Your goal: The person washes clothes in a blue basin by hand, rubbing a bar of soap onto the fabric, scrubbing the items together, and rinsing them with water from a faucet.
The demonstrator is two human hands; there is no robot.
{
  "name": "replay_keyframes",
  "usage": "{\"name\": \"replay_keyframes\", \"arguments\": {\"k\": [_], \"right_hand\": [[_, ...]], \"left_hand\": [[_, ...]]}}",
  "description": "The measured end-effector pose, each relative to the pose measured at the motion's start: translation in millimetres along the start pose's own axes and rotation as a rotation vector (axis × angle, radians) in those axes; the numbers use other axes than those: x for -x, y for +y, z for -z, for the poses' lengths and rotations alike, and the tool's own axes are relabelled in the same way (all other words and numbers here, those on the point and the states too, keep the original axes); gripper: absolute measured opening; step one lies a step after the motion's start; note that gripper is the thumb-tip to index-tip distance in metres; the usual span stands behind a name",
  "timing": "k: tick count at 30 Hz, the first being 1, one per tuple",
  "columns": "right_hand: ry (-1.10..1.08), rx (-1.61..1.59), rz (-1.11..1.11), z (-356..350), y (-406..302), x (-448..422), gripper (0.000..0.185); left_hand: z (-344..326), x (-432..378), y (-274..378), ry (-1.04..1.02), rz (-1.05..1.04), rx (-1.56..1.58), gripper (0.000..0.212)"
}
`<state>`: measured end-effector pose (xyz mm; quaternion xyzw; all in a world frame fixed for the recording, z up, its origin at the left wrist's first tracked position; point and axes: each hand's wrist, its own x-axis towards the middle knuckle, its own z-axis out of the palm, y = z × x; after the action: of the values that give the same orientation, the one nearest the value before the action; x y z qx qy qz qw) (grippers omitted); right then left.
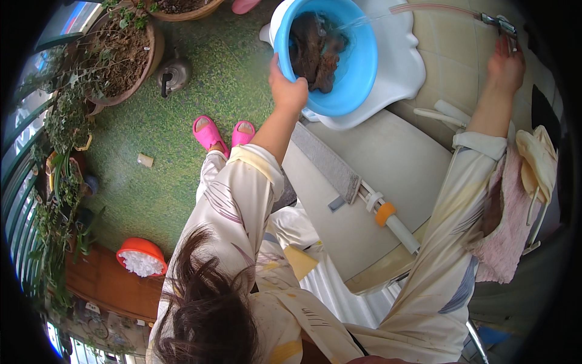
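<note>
My left hand (288, 88) grips the near-left rim of a light blue plastic basin (361, 77), its thumb over the edge. Dark brown wet cloth (313, 54) lies bunched in water inside the basin. Upper right, my right hand (507, 66) is at a metal wall tap (500, 26), with its fingers around the handle area. A pinkish clear hose (436, 7) runs from the tap, and a stream of water (363, 21) falls from its end into the basin. Beneath the basin is a white scallop-edged washbasin (395, 82).
A flat mop (325, 161) with a grey pad leans over a pale panel below the washbasin. A pink towel (498, 236) hangs at right. Potted plants (120, 54), a metal kettle (175, 75) and a red bowl of white pieces (142, 257) stand left on the green floor side.
</note>
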<state>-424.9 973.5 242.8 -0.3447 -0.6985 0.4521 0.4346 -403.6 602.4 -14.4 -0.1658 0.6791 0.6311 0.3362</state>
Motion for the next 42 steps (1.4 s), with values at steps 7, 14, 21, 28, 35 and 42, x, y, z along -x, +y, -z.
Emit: {"name": "replay_keyframes", "arguments": {"k": [7, 14, 21, 28, 35, 42], "right_hand": [[-0.025, -0.040, -0.085, 3, -4, 0, 0.034], [0.000, 0.011, -0.125, -3, -9, 10, 0.036], [0.018, 0.028, -0.134, -7, -13, 13, 0.038], [0.016, 0.012, -0.133, -4, -14, 12, 0.039], [0.017, -0.039, -0.142, -6, -14, 11, 0.038], [0.031, -0.056, -0.138, -7, -13, 15, 0.036]], "left_hand": [[2, 4, -2, -0.054, 0.140, -0.030, 0.081], [2, 9, 2, -0.102, 0.289, -0.144, 0.087], [1, 8, 2, -0.061, 0.271, -0.162, 0.085], [0, 13, 10, -0.111, 0.268, -0.134, 0.087], [-2, 8, 1, -0.085, 0.240, -0.150, 0.089], [-3, 9, 4, -0.098, 0.258, -0.158, 0.091]]}}
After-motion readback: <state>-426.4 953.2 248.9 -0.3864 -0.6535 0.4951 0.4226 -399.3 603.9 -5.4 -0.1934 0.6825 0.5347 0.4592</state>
